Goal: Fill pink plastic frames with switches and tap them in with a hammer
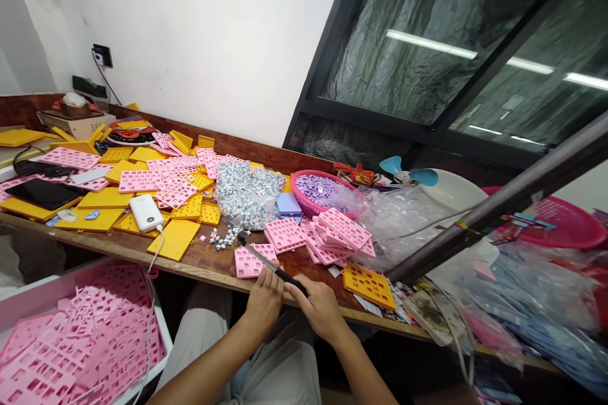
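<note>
A pink plastic tray with square openings [244, 262] lies at the table's front edge. My left hand [266, 296] is at its near right corner, fingers close together and curled over the edge. My right hand [316, 304] grips the black handle of a small hammer [280, 273], whose metal shaft slants up and left over the tray. Its dark head is above the tray's far edge. Just beyond lie small loose white, blue and pink pieces [225, 239]. Clear bags of similar pieces [244, 196] stand behind them.
To the right are stacked pink trays [339, 234], a yellow tray [370, 285], a pink basket of purple pieces [304, 202] and a slanting metal pole [446, 218]. A white power bank [145, 212] rests on yellow trays at left. A bin of pink trays [164, 323] stands below.
</note>
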The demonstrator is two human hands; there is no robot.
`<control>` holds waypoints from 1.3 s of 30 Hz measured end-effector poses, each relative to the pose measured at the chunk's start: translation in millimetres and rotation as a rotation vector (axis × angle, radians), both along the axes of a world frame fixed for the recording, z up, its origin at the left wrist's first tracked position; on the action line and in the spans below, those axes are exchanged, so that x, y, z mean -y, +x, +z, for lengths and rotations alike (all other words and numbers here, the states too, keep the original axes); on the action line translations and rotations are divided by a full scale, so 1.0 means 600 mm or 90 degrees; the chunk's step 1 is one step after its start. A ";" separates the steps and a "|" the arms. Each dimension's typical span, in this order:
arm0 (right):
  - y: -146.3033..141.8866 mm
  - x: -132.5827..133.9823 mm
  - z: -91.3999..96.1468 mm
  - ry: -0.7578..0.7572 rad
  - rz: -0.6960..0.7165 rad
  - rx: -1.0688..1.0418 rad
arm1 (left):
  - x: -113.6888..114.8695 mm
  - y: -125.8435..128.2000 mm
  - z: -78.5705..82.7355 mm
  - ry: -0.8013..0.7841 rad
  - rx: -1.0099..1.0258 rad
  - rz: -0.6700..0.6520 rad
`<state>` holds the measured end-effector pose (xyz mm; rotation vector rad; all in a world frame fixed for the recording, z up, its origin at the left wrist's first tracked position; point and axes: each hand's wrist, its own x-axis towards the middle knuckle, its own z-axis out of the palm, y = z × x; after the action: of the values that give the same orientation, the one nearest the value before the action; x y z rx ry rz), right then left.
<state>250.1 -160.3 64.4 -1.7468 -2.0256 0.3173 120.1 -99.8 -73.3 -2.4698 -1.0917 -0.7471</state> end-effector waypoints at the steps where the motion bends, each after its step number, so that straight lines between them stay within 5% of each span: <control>1: -0.002 -0.007 0.000 0.019 -0.002 -0.039 | 0.000 0.001 0.001 -0.005 -0.003 0.003; 15: -0.016 -0.049 -0.015 -0.014 -0.080 0.172 | -0.003 0.003 -0.006 -0.010 -0.029 -0.011; 34: 0.000 -0.042 -0.018 -0.006 -0.102 0.145 | 0.004 0.000 0.008 -0.022 -0.007 -0.002; 39: 0.022 -0.032 -0.025 0.044 -0.113 0.022 | 0.007 -0.002 0.018 -0.007 0.013 0.015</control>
<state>263.5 -141.0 49.5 -1.8848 -1.8653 0.1602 118.7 -103.9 -62.5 -2.4601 -1.1333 -0.7630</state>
